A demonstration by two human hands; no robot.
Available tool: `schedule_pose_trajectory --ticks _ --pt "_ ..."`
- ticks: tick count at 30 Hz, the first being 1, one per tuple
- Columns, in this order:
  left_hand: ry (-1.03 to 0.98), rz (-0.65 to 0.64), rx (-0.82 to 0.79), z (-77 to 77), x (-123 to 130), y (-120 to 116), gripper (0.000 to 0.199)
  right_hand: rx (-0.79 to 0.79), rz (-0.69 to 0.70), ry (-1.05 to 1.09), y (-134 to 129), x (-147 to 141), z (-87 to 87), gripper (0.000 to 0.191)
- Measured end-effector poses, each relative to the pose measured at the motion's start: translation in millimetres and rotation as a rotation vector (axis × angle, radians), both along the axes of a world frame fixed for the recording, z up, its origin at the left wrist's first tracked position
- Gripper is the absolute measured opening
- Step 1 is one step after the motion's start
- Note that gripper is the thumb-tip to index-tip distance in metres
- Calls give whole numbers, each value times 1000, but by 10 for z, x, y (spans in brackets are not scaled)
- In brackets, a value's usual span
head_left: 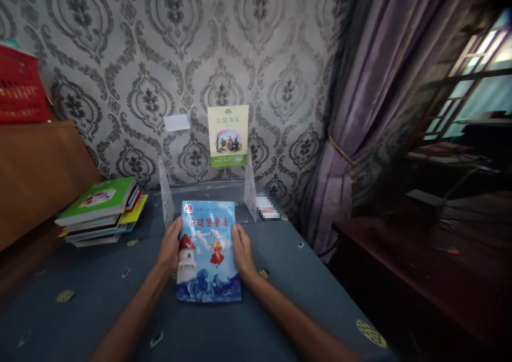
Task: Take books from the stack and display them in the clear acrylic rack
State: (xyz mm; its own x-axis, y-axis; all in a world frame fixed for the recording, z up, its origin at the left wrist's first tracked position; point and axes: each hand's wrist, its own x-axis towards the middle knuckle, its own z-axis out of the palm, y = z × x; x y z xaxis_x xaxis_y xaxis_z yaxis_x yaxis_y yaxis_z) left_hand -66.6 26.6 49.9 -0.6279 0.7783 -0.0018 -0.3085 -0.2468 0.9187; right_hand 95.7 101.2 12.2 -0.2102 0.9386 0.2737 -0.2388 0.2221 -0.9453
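Note:
A blue picture-covered book point(208, 258) faces me, with red Chinese lettering, a white tower, a figure in red and dark blue waves on its front. My left hand point(171, 243) grips its left edge and my right hand point(242, 249) its right edge, thumbs toward the cover and the other fingers mostly hidden behind. Just beyond the book stands a clear plastic stand point(250, 183) with two upright side panels. Above the stand, a cream and green book point(228, 136) appears upright against the wall.
A stack of books point(98, 212) with a green one on top lies at the left of the blue-covered table point(288, 298). Behind it are a wooden board point(40, 175) and a red basket point(22, 87). A white card point(176, 122) is on the wall. A purple curtain point(340, 165) hangs right.

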Motion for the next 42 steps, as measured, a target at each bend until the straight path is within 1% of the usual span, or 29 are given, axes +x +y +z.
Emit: schedule_pose_trajectory --ticks 2,5,10,13,17,21,24,27,30,33,36,39,40,42 --pt "3 -31 14 -25 -52 -8 48 28 13 -18 16 -4 -9 47" --pt "33 -144 21 -34 -150 -43 50 56 35 -53 27 -1 -18 45" --pt "173 -335 -102 13 -345 -158 54 69 89 -92 71 26 0 46" --pt "251 -417 -161 57 -429 -217 57 45 142 -101 127 37 -7 48" --pt "318 -432 -186 113 -461 -228 59 13 175 -125 200 56 -18 49" --pt "343 -433 -147 200 -415 -183 53 65 180 -125 271 113 30 49" --pt "326 -423 -131 296 -340 -150 46 92 176 -129 330 180 83 50" --pt "300 -429 -111 401 -263 -127 40 77 214 -158 388 246 128 50" --pt "371 -443 -60 515 -220 -99 34 96 233 -188 439 291 203 51" --pt "475 -434 13 662 -219 -45 29 119 258 -180 506 319 356 51" --pt "525 -407 7 872 -233 53 27 139 291 -162 626 345 621 49" --pt "568 -369 14 1168 -233 201 27 157 336 -159 813 371 1011 47" --pt "592 -358 39 1286 -231 261 26 176 350 -148 886 376 1165 46" --pt "663 -335 105 1545 -230 390 25 254 334 -106 1042 379 1499 48"
